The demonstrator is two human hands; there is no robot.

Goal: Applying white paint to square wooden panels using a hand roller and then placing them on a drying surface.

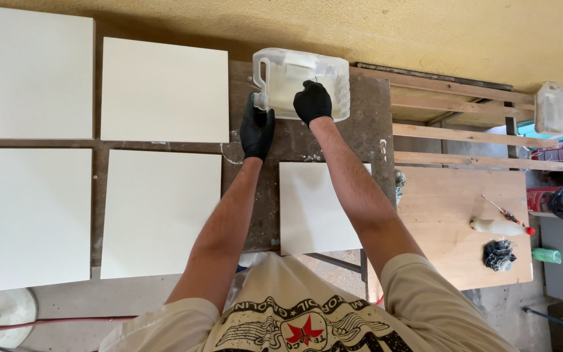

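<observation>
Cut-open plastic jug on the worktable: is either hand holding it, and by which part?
The left hand grips the cut-open plastic jug by its handle; the right hand reaches inside, whether holding anything cannot be told.

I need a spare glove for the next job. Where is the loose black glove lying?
In the head view, the loose black glove lies on the wooden board at right, just below the white squeeze bottle.

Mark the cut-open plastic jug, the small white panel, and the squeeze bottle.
cut-open plastic jug (pixel 333 85): head view, right wall.
small white panel (pixel 307 208): head view, bare centre.
squeeze bottle (pixel 498 227): head view, mid body.
</observation>
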